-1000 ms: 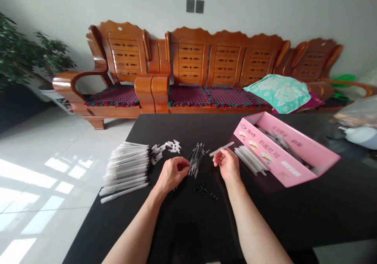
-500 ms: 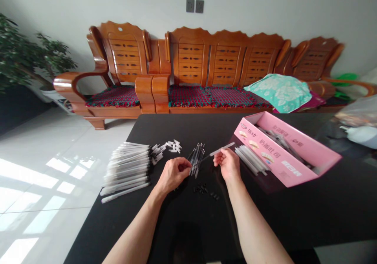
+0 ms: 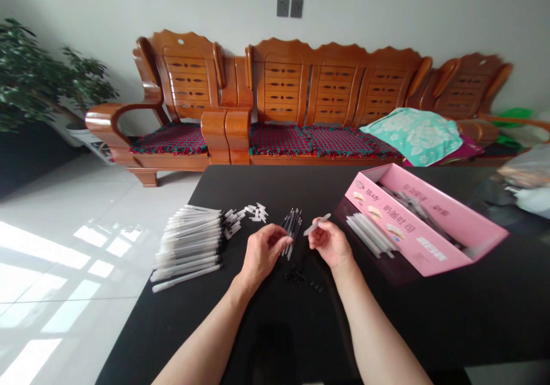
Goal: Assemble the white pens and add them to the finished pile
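My right hand (image 3: 330,245) is closed round a frosted white pen barrel (image 3: 317,224), which sticks up and to the right out of its fingers. My left hand (image 3: 265,251) pinches a thin dark refill at the near end of a small bundle of refills (image 3: 292,226) lying on the black table (image 3: 275,327). The two hands sit close together, a few centimetres apart. Small black end pieces (image 3: 301,277) lie scattered just below them.
A stack of finished white pens (image 3: 189,246) lies to the left, with loose white caps (image 3: 249,214) behind it. Empty barrels (image 3: 370,235) lie beside an open pink box (image 3: 429,224) on the right. Wooden chairs and a bench (image 3: 326,98) stand behind the table.
My hands have drawn closer together. The barrel in my right hand has swung toward the left hand and shows shorter. The camera has shifted slightly.
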Demonstrator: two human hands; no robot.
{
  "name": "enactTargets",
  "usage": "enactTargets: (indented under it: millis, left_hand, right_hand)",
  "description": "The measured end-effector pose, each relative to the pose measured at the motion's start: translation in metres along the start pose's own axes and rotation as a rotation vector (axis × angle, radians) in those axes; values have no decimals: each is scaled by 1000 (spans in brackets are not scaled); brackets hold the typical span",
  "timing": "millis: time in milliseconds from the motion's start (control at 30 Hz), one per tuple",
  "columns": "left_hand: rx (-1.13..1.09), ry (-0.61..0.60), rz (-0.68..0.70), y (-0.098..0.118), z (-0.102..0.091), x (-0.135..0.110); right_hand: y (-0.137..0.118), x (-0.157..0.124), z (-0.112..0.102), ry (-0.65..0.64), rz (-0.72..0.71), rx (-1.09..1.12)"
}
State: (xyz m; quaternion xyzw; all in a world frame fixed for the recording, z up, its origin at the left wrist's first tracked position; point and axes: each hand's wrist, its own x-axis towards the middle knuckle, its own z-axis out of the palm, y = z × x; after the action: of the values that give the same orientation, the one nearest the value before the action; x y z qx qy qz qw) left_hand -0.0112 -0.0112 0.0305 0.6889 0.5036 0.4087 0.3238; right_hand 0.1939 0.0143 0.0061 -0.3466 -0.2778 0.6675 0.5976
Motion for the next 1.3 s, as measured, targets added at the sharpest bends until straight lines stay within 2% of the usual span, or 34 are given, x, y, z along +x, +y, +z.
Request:
enactTargets:
  millis: [100,200,300,400,567,733,833,1100,1300]
  left_hand:
    - [172,206,-20,-15,-12,8]
    - [290,284,8,-35,-23,17]
    - [324,176,31,-43,-28,20]
    - [271,-39,65,-35,-27,17]
    - [107,-344,224,-13,-13,6]
    - [143,-532,341,-11,2,-2]
    - [181,-569,360,-12,4,-3]
    - [219,-494,316,-8,1,-3]
    - [205,-545,402,-8,4,-5]
  right_hand:
    - [-4,2,-3,75,-82,136]
    - [-1,3,-3,-32,-55,69]
    - [4,4,-4,-99,-65,46]
    - [5,6,-7,-88,-90,79]
    - [3,7,-9,-82,-92,100]
    - [3,7,-8,-66,-99,102]
    - [4,7,-9,-72,-98,104]
    - [5,7,-10,-75,-103,95]
    - [3,7,-9,-60,-92,102]
